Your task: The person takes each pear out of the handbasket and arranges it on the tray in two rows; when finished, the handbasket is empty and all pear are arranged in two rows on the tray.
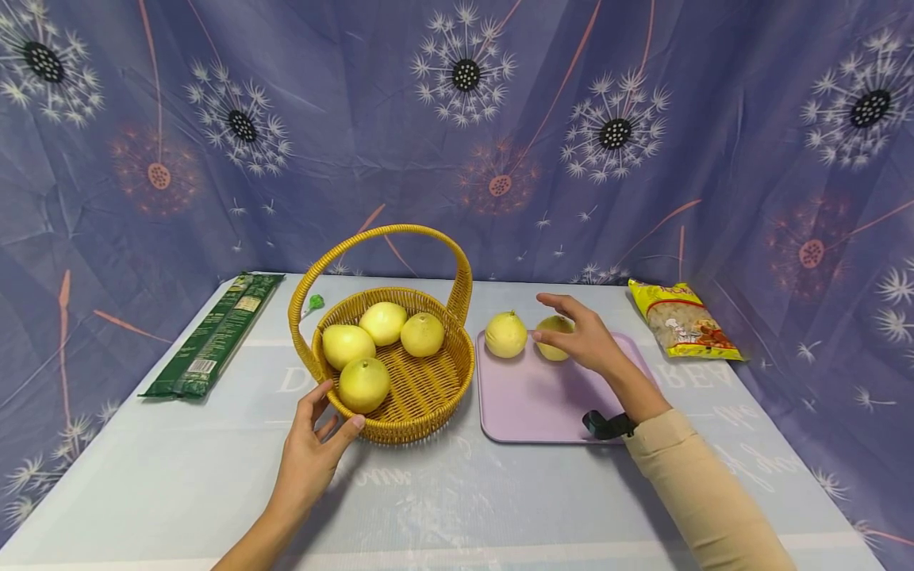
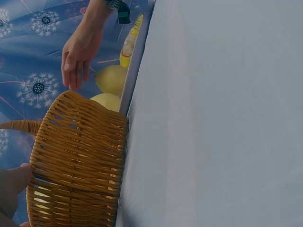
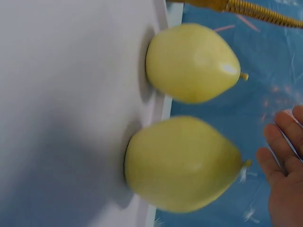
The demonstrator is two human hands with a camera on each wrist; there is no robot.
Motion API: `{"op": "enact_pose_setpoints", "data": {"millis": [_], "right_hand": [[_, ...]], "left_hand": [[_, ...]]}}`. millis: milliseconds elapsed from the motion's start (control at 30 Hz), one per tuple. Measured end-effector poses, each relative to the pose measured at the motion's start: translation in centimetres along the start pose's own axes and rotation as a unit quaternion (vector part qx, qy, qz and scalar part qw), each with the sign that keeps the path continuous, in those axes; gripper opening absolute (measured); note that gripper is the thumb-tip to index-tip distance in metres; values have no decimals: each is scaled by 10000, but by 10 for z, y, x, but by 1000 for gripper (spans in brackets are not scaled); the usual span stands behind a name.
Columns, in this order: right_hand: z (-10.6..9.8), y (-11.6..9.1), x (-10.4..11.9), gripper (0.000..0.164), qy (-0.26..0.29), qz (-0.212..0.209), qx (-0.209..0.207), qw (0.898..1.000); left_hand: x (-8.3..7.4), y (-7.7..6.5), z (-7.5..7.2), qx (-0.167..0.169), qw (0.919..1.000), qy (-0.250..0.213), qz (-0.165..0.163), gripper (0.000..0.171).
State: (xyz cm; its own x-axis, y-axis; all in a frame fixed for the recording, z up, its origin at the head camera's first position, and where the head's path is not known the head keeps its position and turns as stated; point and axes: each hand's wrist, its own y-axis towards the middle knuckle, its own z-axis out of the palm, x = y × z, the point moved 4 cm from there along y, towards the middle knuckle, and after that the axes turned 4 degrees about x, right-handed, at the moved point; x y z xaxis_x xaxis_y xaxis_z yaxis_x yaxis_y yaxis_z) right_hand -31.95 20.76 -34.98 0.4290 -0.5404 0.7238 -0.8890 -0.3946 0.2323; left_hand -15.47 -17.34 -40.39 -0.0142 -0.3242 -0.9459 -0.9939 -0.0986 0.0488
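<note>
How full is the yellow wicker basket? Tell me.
Partly filled: four round, pale-yellow fruits lie inside the yellow wicker basket, and its bare woven floor shows beside them.

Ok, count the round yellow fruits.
6: left fruit, back fruit, right fruit and front fruit inside the golden wicker basket; two side-by-side fruits on the rectangular lilac tray.
</note>
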Motion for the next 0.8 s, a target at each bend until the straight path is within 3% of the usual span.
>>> {"op": "enact_pose_setpoints", "data": {"millis": [600, 800], "right_hand": [[31, 3, 50, 68, -372, -931, 205, 9948], [40, 2, 63, 68, -202, -1217, 274, 9920]], "left_hand": [[-1, -1, 0, 7, 10000, 19, -10, 77], [-1, -1, 0, -15, 10000, 18, 12, 76]]}}
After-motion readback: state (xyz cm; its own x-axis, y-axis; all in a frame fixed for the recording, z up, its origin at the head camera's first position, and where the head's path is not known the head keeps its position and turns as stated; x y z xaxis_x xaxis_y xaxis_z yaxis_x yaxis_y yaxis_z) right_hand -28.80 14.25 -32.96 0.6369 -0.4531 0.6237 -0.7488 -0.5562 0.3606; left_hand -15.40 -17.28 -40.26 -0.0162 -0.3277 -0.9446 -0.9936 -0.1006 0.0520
